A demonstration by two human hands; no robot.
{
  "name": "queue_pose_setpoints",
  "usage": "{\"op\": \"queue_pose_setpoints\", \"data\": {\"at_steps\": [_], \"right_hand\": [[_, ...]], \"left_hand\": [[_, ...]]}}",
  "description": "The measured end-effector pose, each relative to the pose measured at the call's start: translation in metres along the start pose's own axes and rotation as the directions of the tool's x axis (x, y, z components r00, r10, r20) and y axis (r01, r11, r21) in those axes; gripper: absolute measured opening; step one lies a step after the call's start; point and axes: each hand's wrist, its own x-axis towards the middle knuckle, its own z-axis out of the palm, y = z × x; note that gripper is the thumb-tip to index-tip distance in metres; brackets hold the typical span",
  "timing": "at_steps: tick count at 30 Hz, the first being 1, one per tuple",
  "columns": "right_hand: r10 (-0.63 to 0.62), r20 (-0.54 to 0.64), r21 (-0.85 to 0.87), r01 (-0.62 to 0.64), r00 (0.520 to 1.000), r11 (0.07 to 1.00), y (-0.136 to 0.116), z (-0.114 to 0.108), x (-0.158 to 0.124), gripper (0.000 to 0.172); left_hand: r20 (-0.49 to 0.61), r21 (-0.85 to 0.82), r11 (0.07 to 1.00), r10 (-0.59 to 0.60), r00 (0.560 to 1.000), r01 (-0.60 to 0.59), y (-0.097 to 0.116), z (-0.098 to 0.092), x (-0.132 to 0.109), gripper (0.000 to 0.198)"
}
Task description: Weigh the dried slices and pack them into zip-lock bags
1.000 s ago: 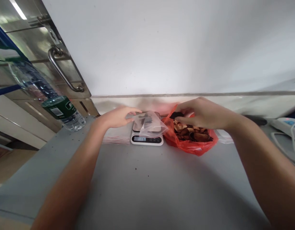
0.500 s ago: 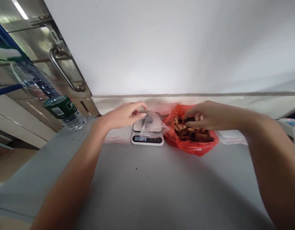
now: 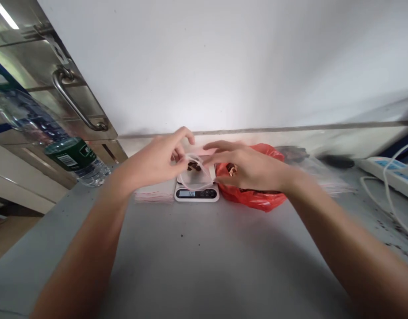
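Note:
A small clear plastic bag stands on a white digital scale at the back of the grey table. My left hand pinches the bag's rim at its left and holds the mouth wide. Dark dried pieces show inside the bag. My right hand reaches over the bag's right rim with fingers curled on a brown dried piece. Behind that hand lies a red plastic bag, mostly hidden by it.
A plastic water bottle with a green label stands at the left by a steel door with a handle. A flat stack of clear bags lies left of the scale. A white power strip with cables sits at the right.
My right hand has left the red bag and moved left to the clear bag with a dried piece. My left hand has opened the bag's mouth wider. The view shifted left.

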Motion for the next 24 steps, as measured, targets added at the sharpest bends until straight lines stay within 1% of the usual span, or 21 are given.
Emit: {"op": "queue_pose_setpoints", "data": {"at_steps": [1, 2, 3, 5, 6, 7, 8, 10, 12, 14, 15, 17, 19, 22, 24], "right_hand": [[-0.024, -0.052, 0.019, 0.025, 0.998, 0.999, -0.003, 0.002, 0.001, 0.034], [-0.048, -0.099, 0.038, 0.052, 0.994, 0.998, -0.006, 0.002, 0.001, 0.039], [-0.071, -0.123, 0.053, 0.078, 0.99, 0.995, -0.01, 0.002, 0.001, 0.047], [-0.104, -0.093, 0.055, 0.109, 0.99, 0.993, -0.016, -0.001, -0.001, 0.059], [-0.111, -0.06, 0.044, 0.113, 0.992, 0.993, -0.018, -0.002, -0.003, 0.059], [-0.113, -0.039, 0.033, 0.115, 0.993, 0.993, -0.02, -0.003, -0.003, 0.052], [-0.114, -0.045, 0.029, 0.115, 0.992, 0.993, -0.021, -0.004, -0.004, 0.038], [-0.092, -0.135, 0.062, 0.101, 0.987, 0.993, -0.021, -0.004, -0.003, 0.004], [-0.002, -0.266, 0.153, 0.044, 0.964, 0.987, -0.021, -0.003, 0.0, 0.025], [0.12, -0.359, 0.288, -0.013, 0.925, 0.957, -0.02, -0.002, 0.002, 0.03], [0.169, -0.377, 0.354, -0.026, 0.911, 0.935, -0.02, -0.003, 0.002, 0.03], [0.214, -0.372, 0.454, -0.023, 0.903, 0.891, -0.02, -0.004, 0.003, 0.033], [0.239, -0.35, 0.509, -0.031, 0.906, 0.86, -0.019, -0.004, 0.004, 0.037], [0.275, -0.327, 0.569, -0.044, 0.904, 0.821, -0.014, -0.004, 0.005, 0.043], [0.278, -0.314, 0.602, -0.036, 0.908, 0.798, -0.01, -0.003, 0.005, 0.045]], "left_hand": [[-0.043, -0.009, 1.0, 0.014, 0.999, -0.014, 0.001, -0.003, -0.002, 0.032], [-0.084, -0.013, 1.0, 0.023, 0.996, -0.024, 0.002, -0.005, -0.004, 0.03], [-0.124, -0.017, 0.999, 0.026, 0.992, -0.028, 0.003, -0.007, -0.006, 0.028], [-0.193, -0.024, 1.0, 0.008, 0.981, -0.013, 0.004, -0.008, -0.007, 0.026], [-0.212, -0.03, 1.0, -0.009, 0.977, 0.002, 0.004, -0.008, -0.008, 0.025], [-0.222, -0.036, 0.999, -0.024, 0.975, 0.017, 0.005, -0.009, -0.008, 0.025], [-0.221, -0.045, 0.999, -0.034, 0.975, 0.025, 0.005, -0.009, -0.008, 0.025], [-0.192, -0.062, 0.998, -0.019, 0.981, 0.007, 0.006, -0.01, -0.008, 0.027], [-0.155, -0.07, 0.996, 0.047, 0.987, -0.059, 0.006, -0.011, -0.009, 0.032], [-0.141, -0.065, 0.989, 0.126, 0.982, -0.136, 0.005, -0.014, -0.01, 0.037], [-0.149, -0.068, 0.984, 0.151, 0.977, -0.162, 0.005, -0.014, -0.01, 0.038], [-0.163, -0.107, 0.979, 0.157, 0.974, -0.175, 0.003, -0.015, -0.01, 0.035], [-0.169, -0.176, 0.97, 0.139, 0.976, -0.169, 0.002, -0.014, -0.01, 0.03], [-0.137, -0.254, 0.957, 0.111, 0.984, -0.143, 0.0, -0.011, -0.007, 0.027], [-0.115, -0.307, 0.943, 0.095, 0.989, -0.126, 0.0, -0.009, -0.006, 0.026]]}}
